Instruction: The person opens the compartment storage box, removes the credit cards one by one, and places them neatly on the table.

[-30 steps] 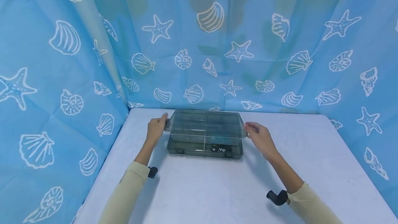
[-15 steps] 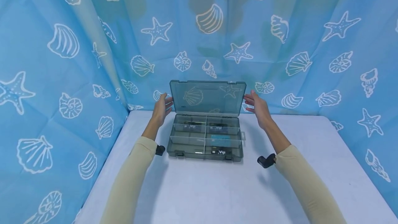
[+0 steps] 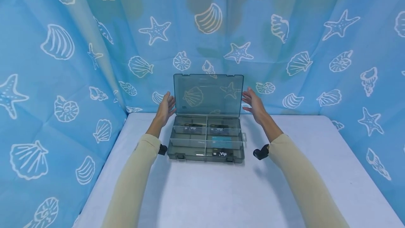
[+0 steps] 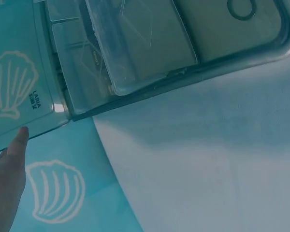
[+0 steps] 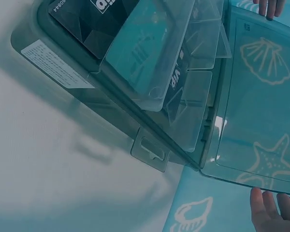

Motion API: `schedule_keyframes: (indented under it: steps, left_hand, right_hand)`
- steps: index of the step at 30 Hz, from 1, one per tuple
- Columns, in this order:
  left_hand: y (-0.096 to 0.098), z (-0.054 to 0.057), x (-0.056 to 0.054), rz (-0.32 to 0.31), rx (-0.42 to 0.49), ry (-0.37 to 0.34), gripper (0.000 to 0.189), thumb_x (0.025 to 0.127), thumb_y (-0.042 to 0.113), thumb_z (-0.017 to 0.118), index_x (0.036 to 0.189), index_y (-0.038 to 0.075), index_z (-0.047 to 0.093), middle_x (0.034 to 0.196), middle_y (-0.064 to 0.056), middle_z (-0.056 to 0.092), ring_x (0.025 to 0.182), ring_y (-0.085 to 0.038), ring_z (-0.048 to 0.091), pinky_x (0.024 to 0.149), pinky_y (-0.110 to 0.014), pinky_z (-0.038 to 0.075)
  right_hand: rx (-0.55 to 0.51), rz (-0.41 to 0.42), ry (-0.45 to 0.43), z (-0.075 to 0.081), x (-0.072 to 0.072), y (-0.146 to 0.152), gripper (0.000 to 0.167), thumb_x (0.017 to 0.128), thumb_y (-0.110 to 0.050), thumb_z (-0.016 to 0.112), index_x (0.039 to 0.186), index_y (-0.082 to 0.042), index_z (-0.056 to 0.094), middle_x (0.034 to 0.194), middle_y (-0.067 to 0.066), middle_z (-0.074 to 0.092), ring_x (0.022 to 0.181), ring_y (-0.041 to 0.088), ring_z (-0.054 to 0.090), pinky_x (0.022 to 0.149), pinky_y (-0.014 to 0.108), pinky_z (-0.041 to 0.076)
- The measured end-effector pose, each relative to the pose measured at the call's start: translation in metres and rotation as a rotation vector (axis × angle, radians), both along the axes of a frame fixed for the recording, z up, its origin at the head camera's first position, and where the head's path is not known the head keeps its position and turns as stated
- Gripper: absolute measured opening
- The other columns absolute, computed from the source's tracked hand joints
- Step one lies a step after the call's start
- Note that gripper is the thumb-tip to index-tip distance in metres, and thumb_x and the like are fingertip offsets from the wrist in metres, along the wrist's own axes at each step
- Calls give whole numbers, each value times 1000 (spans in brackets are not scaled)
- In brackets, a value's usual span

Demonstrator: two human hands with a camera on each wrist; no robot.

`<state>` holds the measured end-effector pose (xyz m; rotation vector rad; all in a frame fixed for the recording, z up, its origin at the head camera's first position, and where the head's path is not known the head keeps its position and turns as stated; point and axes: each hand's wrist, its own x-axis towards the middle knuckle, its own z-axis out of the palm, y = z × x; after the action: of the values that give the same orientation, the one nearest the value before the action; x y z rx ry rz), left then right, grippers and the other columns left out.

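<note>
A smoky grey see-through compartment box (image 3: 186, 152) sits toward the back of the table, its lid (image 3: 209, 96) raised upright on the rear hinge. Clear dividers split it into several compartments. Inside lie black cards marked "Vip" (image 3: 219, 152) and a turquoise card (image 3: 221, 141). My left hand (image 3: 166, 109) is at the lid's left edge with fingers extended, fingertips right at the rim. On the other side my right hand (image 3: 255, 105) has its fingers straight along the lid's right edge. Neither hand curls round anything.
White cloth covers the table (image 3: 202, 192). Behind and to both sides hangs a blue curtain (image 3: 142, 38) printed with shells and starfish. A small hang tab (image 5: 151, 150) sticks out from the box's right side, beside a white label (image 5: 55, 65).
The lid has swung up and back from partly lowered to upright, uncovering the compartments. Both hands rose with it and went from pinching its sides to straightened fingers.
</note>
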<state>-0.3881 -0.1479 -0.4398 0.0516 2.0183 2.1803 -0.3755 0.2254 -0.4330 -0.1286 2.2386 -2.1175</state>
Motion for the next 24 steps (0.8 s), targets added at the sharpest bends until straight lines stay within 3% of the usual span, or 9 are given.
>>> schedule_keyframes:
  steps: [4, 8, 11, 16, 19, 24]
  left_hand:
    - [-4, 1, 3, -2, -92, -9, 79, 101, 60, 22, 155, 5, 13, 161, -10, 17, 147, -23, 18, 116, -43, 22]
    - [-12, -2, 10, -3, -226, -26, 81, 101, 61, 22, 151, -3, 25, 154, -19, 31, 142, -31, 29, 113, -48, 28]
    - [-22, -8, 17, -16, -316, -58, 78, 102, 56, 22, 144, -8, 35, 145, -25, 41, 134, -37, 40, 108, -50, 36]
    - [-39, -27, 33, -68, -425, -157, 72, 104, 49, 21, 138, -11, 42, 135, -27, 49, 121, -39, 51, 99, -47, 46]
    - [-46, -39, 44, -81, -421, -227, 67, 105, 45, 24, 132, -12, 47, 126, -25, 55, 109, -35, 59, 93, -43, 50]
    - [-51, -50, 59, -88, -352, -295, 56, 106, 37, 29, 121, -11, 54, 109, -19, 61, 89, -24, 64, 85, -39, 54]
  right_hand:
    - [22, -24, 21, 1, 3, -5, 80, 100, -59, 31, 153, -1, 19, 158, 16, 23, 143, 32, 25, 111, 55, 27]
    - [98, -15, 19, -1, 11, -16, 77, 101, -57, 34, 147, 5, 33, 149, 24, 36, 136, 37, 38, 107, 54, 35]
    - [182, 72, -57, -7, 16, -27, 72, 102, -53, 35, 141, 7, 40, 141, 27, 45, 128, 39, 46, 104, 52, 40]
    - [362, 177, -197, -24, 18, -46, 69, 103, -48, 38, 144, 9, 36, 138, 27, 49, 127, 38, 49, 104, 48, 41]
    - [454, 167, -240, -31, 17, -53, 68, 104, -45, 39, 143, 11, 35, 138, 26, 49, 127, 38, 49, 103, 46, 42]
    - [520, 161, -259, -34, 14, -59, 64, 103, -38, 41, 139, 14, 37, 134, 29, 48, 124, 39, 51, 101, 44, 44]
